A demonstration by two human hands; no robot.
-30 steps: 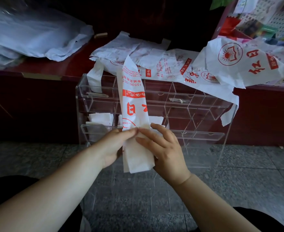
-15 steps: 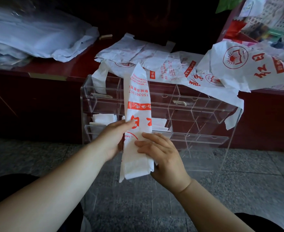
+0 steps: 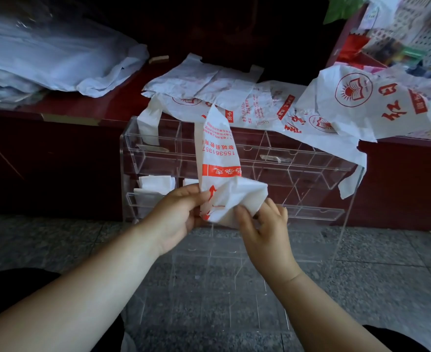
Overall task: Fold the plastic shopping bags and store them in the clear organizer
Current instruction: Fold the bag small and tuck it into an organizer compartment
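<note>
**Two hands, one bag, folded to a long strip**

Your left hand (image 3: pixel 181 214) pinches the strip's left edge and your right hand (image 3: pixel 265 229) curls round its turned-up lower corner, so both hands are clamped on the one bag (image 3: pixel 219 158), close together with the plastic between them. The bag stands upright from your grip toward 12 o'clock, in front of the clear organizer (image 3: pixel 130 153). At 10 o'clock from your hands, three white folded pieces (image 3: pixel 156 182) sit in its lower left compartments. Along the red counter (image 3: pixel 69 110) behind it, loose printed bags (image 3: pixel 247 102) overlap at 12 o'clock, at least three, and the largest bag (image 3: pixel 361 97) is at 2 o'clock. One heap of pale plastic (image 3: pixel 57 52) lies at 10 o'clock.
</note>
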